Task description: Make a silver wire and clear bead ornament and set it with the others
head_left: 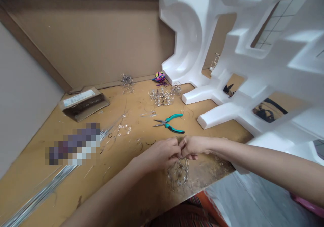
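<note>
My left hand [167,153] and my right hand [193,147] meet close to the table's front edge. Both are closed, fingertips pinched together at the top of a curled wire piece [178,173] made of silvery loops. The exact spot they grip is hidden by the fingers. Just beyond them lie long-nose pliers [169,123] with teal handles, jaws apart and pointing left. Farther back sits a cluster of similar curled wire pieces [161,97], with another wire piece [176,88] at its right.
A bundle of straight wires [48,190] runs along the left, beside an open cardboard box [84,103]. Small wire rings [124,129] and offcuts are scattered mid-table. A colourful ball of yarn or cord [159,77] rests at the back. A white moulded foam frame [217,117] stands at right.
</note>
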A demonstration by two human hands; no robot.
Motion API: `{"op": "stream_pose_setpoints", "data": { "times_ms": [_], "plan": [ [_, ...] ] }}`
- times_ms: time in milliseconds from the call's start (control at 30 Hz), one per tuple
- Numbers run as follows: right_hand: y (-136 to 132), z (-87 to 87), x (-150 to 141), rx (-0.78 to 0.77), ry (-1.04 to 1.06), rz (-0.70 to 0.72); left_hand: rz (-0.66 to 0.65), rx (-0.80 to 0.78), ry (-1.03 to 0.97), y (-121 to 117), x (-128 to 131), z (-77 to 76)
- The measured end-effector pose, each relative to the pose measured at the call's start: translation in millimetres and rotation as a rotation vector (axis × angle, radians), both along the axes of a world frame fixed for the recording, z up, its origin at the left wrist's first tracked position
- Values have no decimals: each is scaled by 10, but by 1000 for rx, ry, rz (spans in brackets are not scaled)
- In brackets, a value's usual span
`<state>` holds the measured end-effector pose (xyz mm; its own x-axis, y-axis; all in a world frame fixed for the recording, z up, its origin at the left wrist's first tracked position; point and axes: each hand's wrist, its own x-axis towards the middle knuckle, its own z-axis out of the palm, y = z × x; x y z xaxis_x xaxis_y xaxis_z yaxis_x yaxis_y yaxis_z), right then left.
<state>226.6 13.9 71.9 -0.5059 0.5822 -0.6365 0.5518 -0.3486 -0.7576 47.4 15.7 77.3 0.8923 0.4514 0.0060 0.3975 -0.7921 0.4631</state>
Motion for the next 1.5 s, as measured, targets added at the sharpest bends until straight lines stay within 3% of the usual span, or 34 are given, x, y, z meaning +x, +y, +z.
{"op": "stream_pose_setpoints", "data": {
  "times_ms": [300, 433, 500, 567, 733, 933, 1000, 1267, 1433, 1500],
  "plan": [
    [-53, 84, -9, 41, -35, 29, 72, -58, -116, -9, 15, -39],
    [-140, 234, 6, 238, -43, 94, 175, -109, -177, -18, -38, -97],
    [-173, 310, 13, 374, -50, 77, 230, -162, -192, -35, -55, -132],
    [-186, 347, 17, 414, -39, 37, 271, -203, -190, -59, -57, -153],
    [-171, 266, 36, 276, 139, -28, 331, -187, -216, -128, -19, -130],
    [-167, 153, 143, -57, 364, -28, 420, -210, -264, -174, -6, -119],
    [-176, 122, 177, -77, 387, -49, 424, -240, -277, -178, -8, -133],
    [-253, 45, 161, 77, 339, -118, 426, -328, -354, -172, -12, -167],
    [-259, 61, 146, 409, 264, -181, 415, -333, -397, -181, -14, -201],
    [-254, 47, 141, 392, 303, -204, 415, -345, -421, -183, -13, -221]
  ]
}}
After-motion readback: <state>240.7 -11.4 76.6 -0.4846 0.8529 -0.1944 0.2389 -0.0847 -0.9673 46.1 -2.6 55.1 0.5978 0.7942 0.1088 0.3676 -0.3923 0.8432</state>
